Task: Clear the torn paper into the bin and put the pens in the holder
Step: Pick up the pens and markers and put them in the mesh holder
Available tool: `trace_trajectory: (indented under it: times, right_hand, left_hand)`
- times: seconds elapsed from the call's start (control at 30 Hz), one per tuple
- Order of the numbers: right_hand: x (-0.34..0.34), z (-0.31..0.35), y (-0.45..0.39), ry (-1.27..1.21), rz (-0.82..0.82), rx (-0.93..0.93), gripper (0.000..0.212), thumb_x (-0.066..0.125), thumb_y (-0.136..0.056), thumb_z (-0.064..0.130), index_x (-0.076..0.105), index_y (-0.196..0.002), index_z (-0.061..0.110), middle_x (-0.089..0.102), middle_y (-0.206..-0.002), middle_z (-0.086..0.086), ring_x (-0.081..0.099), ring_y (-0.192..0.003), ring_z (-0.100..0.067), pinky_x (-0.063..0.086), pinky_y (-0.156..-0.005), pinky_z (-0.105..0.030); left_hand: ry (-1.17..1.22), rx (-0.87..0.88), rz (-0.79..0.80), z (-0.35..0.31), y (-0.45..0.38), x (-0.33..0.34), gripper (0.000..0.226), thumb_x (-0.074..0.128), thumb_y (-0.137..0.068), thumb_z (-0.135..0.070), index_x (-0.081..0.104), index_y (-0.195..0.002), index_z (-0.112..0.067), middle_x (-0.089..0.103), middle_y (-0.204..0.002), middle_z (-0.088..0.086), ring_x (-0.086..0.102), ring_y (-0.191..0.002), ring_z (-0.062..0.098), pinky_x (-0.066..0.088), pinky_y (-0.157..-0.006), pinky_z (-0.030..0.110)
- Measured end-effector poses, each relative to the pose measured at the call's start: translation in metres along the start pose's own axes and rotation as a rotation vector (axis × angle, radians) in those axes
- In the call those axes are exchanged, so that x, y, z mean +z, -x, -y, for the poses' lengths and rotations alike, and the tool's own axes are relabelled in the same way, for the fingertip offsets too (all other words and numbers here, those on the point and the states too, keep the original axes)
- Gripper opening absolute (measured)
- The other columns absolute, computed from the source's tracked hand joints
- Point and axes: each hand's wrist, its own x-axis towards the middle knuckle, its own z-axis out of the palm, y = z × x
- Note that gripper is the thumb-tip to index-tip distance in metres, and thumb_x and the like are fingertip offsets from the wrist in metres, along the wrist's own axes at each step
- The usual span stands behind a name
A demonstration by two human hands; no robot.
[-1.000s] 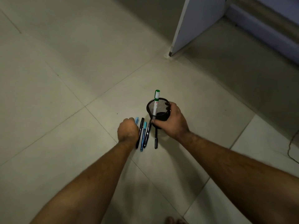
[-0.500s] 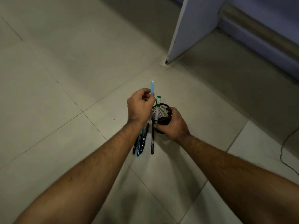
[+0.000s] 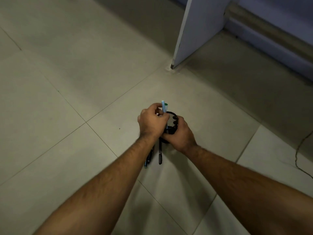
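Gripping the black mesh pen holder (image 3: 173, 121) from its right side, the right hand (image 3: 181, 133) curls its fingers (image 3: 176, 119) over the rim and round the wall, so the holder stands on the tiled floor (image 3: 84, 82) inside that grasp. The left hand (image 3: 152, 122) hovers over the holder's left edge and pinches a light blue pen (image 3: 163, 106) between thumb and fingertips; the pen stands nearly upright, its upper end above the knuckles and its lower part going down into the mouth of the holder. Whether its tip touches the bottom cannot be told, since the hand covers it. Just behind the blue pen the green cap of a marker (image 3: 166, 104) pokes up out of the holder, the rest of it hidden by the left hand.

On the floor below the hands lie the remaining pens. A black pen (image 3: 160, 156) lies straight, running from under the holder toward the person. Just to its left, partly under the left forearm, two or more dark pens (image 3: 148, 158) lie close together, one of them showing a teal end.

A white furniture panel (image 3: 199, 31) stands on the floor farther off, up and to the right, and a thin dark cable (image 3: 299, 155) trails across the tiles at the right edge.
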Motion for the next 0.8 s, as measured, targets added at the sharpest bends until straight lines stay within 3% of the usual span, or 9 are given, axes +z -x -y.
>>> trace_trajectory:
  times: [0.13, 0.27, 0.43, 0.6, 0.8]
  right_hand:
    - [-0.003, -0.002, -0.004, 0.004, -0.048, -0.008, 0.082, 0.084, -0.058, 0.047, 0.046, -0.127, 0.026, 0.06, -0.119, 0.004, 0.063, -0.103, -0.016, 0.056, -0.085, -0.035]
    - [-0.002, -0.007, -0.006, 0.016, -0.049, 0.004, 0.09, 0.082, -0.055, 0.052, 0.044, -0.132, 0.025, 0.059, -0.124, 0.003, 0.062, -0.108, -0.017, 0.055, -0.09, -0.037]
    - [0.003, -0.011, -0.007, -0.01, -0.008, 0.001, 0.092, 0.084, -0.057, 0.051, 0.042, -0.135, 0.025, 0.058, -0.126, 0.004, 0.061, -0.11, -0.016, 0.055, -0.092, -0.035]
    - [0.004, -0.01, -0.011, 0.024, -0.024, -0.044, 0.089, 0.084, -0.059, 0.05, 0.043, -0.134, 0.023, 0.057, -0.125, 0.003, 0.059, -0.109, -0.015, 0.054, -0.09, -0.032]
    - [0.001, -0.011, -0.009, 0.035, -0.015, -0.032, 0.09, 0.084, -0.057, 0.05, 0.043, -0.133, 0.024, 0.057, -0.125, 0.004, 0.058, -0.11, -0.016, 0.054, -0.091, -0.035]
  left_hand:
    - [-0.099, 0.059, -0.003, 0.021, 0.007, -0.001, 0.037, 0.065, -0.074, -0.036, 0.071, -0.106, -0.019, 0.065, -0.096, -0.006, 0.059, -0.097, 0.018, 0.05, -0.085, 0.038]
    - [-0.049, -0.071, -0.066, 0.036, 0.008, -0.004, 0.032, 0.061, -0.082, -0.011, 0.068, -0.113, -0.012, 0.062, -0.097, -0.001, 0.06, -0.09, 0.019, 0.052, -0.079, 0.034]
    - [-0.417, -0.264, 0.076, 0.078, 0.018, -0.009, 0.038, 0.059, -0.088, -0.015, 0.059, -0.126, -0.011, 0.059, -0.117, 0.012, 0.06, -0.105, 0.029, 0.052, -0.084, 0.035]
    - [-0.545, -0.323, 0.209, 0.093, 0.022, -0.011, 0.026, 0.064, -0.086, -0.021, 0.062, -0.11, -0.01, 0.065, -0.106, 0.011, 0.061, -0.092, 0.026, 0.05, -0.072, 0.031]
    - [-0.562, -0.389, 0.254, 0.085, 0.015, -0.003, 0.023, 0.07, -0.086, -0.029, 0.068, -0.1, -0.011, 0.069, -0.099, 0.01, 0.065, -0.087, 0.026, 0.05, -0.067, 0.028]
